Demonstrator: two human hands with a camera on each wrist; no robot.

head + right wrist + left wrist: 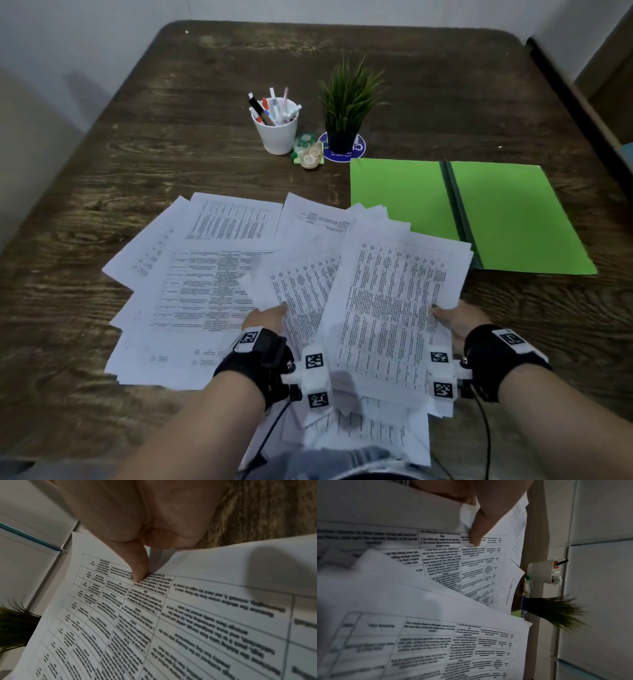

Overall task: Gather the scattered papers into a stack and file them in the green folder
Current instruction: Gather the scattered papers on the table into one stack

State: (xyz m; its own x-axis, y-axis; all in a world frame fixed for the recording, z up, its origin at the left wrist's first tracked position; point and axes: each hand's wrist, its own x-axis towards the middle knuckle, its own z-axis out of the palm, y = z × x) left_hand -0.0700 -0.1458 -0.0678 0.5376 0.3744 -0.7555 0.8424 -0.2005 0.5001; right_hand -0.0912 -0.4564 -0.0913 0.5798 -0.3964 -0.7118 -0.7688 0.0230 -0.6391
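Several printed white papers (205,274) lie fanned over the near half of the wooden table (171,102). I hold a loose bundle of sheets (387,301) raised above them. My left hand (265,317) pinches its left edge, thumb on top (476,534). My right hand (452,317) pinches its right edge, thumb pressed on the printed table (139,572). The green folder (507,219) lies open flat at the right, just beyond the bundle's far corner. More sheets (370,431) hang over the near table edge below my wrists.
A white cup of pens (278,128), a tape dispenser (308,154) and a potted plant (346,109) on a blue coaster stand behind the papers at mid-table. White walls close off the back and left.
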